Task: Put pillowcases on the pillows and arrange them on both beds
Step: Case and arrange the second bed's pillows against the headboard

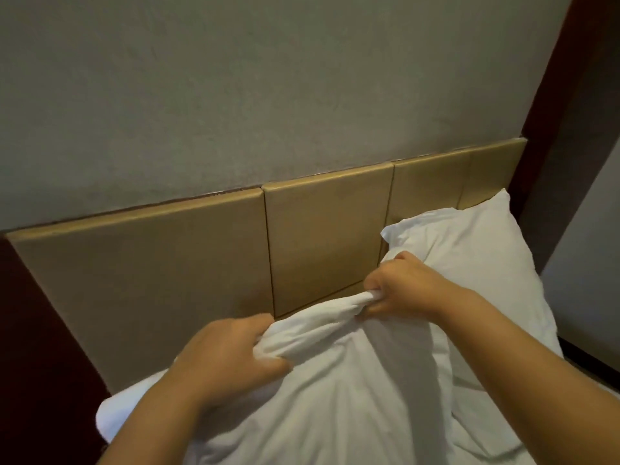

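Two hands are gripping one bunched pillowcase [335,380] edge: the left hand [231,354] is clenching its near fold, the right hand [399,290] is pinching the twisted top. Both are holding it up in front of the headboard [167,270], above the bed's head end. Another cased pillow [469,263] is leaning against the headboard at the bed's right corner. I'm judging this one to be nearly cased; placing it is remaining, and the second bed isn't showing.
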